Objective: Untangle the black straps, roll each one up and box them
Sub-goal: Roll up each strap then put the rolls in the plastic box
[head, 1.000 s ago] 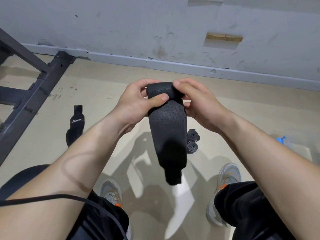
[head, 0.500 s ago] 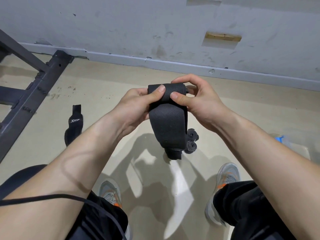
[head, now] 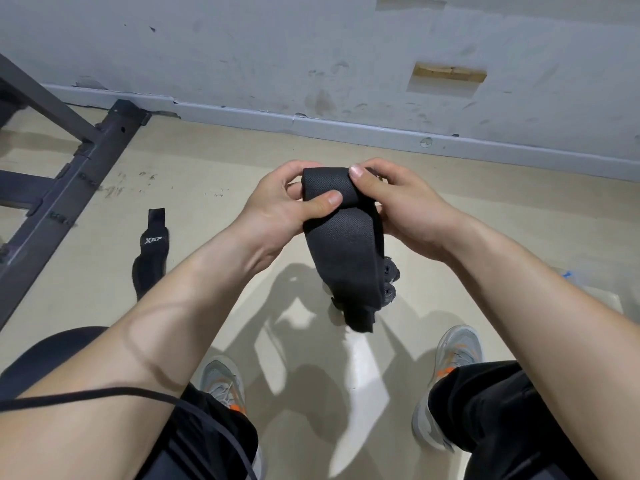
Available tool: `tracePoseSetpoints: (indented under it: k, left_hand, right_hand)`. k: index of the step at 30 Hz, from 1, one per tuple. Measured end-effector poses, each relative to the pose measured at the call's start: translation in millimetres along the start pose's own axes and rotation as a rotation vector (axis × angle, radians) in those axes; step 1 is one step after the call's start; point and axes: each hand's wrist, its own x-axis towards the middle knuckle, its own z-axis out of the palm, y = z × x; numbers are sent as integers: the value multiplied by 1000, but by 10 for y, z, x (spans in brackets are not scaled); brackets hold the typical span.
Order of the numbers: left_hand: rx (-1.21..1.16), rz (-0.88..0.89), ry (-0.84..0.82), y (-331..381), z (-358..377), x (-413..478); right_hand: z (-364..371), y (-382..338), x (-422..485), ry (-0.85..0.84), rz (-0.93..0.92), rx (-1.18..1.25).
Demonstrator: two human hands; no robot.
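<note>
A wide black strap (head: 343,244) hangs in front of me, its top wound into a roll between both hands. My left hand (head: 280,206) grips the roll from the left, thumb pressed across its front. My right hand (head: 398,206) holds the right side, thumb on top of the roll. The loose tail dangles down to about knee height. Behind the tail, two small rolled black straps (head: 390,282) lie on the floor. Another black strap with white lettering (head: 150,251) lies flat on the floor to the left.
A dark metal frame (head: 69,168) stands at the left by the grey wall (head: 311,57). My grey and orange shoes (head: 221,382) rest on the beige floor (head: 485,216). A clear container with a blue part (head: 568,275) shows at the right behind my forearm.
The hanging tail has grown shorter than a second ago as the roll at the top has taken up more strap. My thumbs have shifted over the roll.
</note>
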Motion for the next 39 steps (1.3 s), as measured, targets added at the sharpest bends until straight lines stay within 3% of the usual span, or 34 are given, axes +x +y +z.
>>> tracePoseSetpoints:
  k: [5,10,16,21,28,35,39]
  left_hand:
    - [-61,16,35,-69,146,-38]
    - [31,-4,76,-126,237,-43]
    - [13,2,100,-157,285,-45]
    - [173,-25,59,-81,109,22]
    - [21,-152,-52,-78,-4,25]
    - [-308,-301,-190,-2,150,-76]
    - [-291,-252,-44,-52,160,-55]
  right_hand:
    - [177,115,7,118,45,189]
    - [251,188,5,210,87,258]
    - [264,217,36,223,75,322]
    - [180,164,45,187,-13,331]
    - [134,198,23,175,-88,232]
    - [185,240,-20,203,-115,79]
    - [200,251,-35,168,-94,100]
